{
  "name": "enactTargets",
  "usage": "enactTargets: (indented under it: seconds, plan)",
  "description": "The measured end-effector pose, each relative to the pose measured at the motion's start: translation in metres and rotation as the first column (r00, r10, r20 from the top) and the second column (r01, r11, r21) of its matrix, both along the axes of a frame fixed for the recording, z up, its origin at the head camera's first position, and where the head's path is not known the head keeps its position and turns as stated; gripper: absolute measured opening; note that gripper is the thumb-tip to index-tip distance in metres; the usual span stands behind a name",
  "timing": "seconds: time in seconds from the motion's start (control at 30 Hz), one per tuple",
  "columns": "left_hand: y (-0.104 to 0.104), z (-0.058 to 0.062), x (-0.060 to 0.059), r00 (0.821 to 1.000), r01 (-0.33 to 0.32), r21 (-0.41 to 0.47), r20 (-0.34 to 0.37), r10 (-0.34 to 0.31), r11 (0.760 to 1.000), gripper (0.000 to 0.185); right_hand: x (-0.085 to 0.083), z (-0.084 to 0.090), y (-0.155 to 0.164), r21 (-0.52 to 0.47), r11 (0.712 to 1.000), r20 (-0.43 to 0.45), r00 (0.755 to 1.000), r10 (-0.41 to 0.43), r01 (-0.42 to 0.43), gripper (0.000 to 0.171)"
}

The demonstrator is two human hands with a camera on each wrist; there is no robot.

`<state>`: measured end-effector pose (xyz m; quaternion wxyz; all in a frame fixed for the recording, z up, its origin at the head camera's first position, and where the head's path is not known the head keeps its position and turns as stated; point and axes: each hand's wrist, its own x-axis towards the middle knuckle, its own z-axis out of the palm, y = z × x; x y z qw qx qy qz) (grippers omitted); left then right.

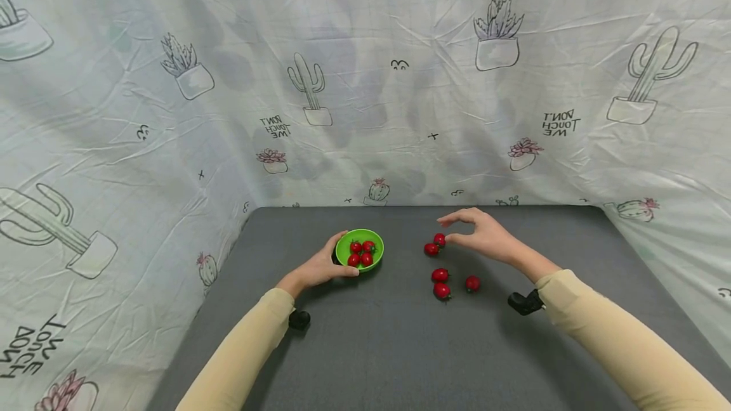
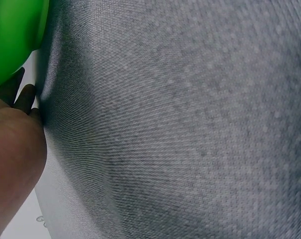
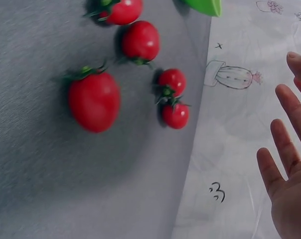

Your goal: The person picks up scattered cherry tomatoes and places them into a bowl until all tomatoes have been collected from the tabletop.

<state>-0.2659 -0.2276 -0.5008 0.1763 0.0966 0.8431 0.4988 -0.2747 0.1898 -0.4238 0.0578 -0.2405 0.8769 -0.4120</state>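
Note:
My left hand [image 1: 322,268] holds a small green bowl [image 1: 342,250] from its left side, the thumb along the near rim and the fingers around the far side. Several cherry tomatoes [image 1: 367,259] with green stems lie inside. In the left wrist view the bowl [image 2: 13,35] shows at the upper left, beyond the hand [image 2: 13,144]. My right hand [image 1: 482,234] hovers, thumb and fingers spread apart with nothing between them, close to a pair of cherry tomatoes [image 1: 431,249]. The right wrist view has its fingers extended, away from the tomatoes [image 3: 94,101].
Nearer on the grey table [image 1: 388,354] lie another pair of cherry tomatoes [image 1: 442,290] and a single one [image 1: 473,283] to their right. A pale cloth [image 1: 354,106] printed with cacti hangs behind the table and along its left side. Black wrist straps sit at both sleeves.

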Motion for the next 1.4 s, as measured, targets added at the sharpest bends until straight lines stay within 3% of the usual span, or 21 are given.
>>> enactTargets:
  seconds: [0.8,1.4]
  plan:
    - [0.000,0.000,0.001,1.000,0.001,-0.002,-0.014,-0.001,1.000,0.107,0.028,-0.018,0.042,0.052,0.998,-0.034,0.999,-0.017,0.019,0.041]
    - [-0.001,0.000,0.001,1.000,0.012,-0.007,-0.010,-0.012,1.000,0.106,0.041,-0.032,0.053,0.050,0.999,0.038,0.999,0.015,-0.017,0.042]
